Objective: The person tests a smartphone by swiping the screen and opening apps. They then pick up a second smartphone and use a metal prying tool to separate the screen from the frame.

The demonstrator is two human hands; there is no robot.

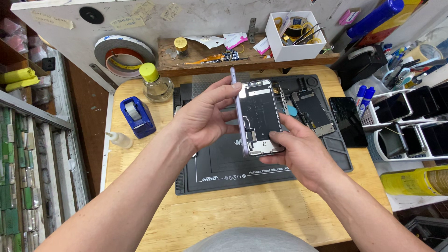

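I hold an opened lilac phone housing [258,116] above a dark silicone work mat [224,163]. Its inner side faces me, showing a black plate and metal shields. My left hand [205,116] grips its left edge, fingers over the top left corner. My right hand [298,149] supports the lower right edge, thumb on the bottom of the frame. A removed inner part [310,111] lies on the mat just right of the housing, beside a pale blue pick [292,111].
A black phone screen [347,121] lies at the mat's right edge. A blue tape dispenser [137,116], a small glass bottle with yellow cap [155,84] and a white dropper bottle [119,139] stand left. A white box of tools [295,37] sits on a wooden shelf. Racks of phones [410,121] stand right.
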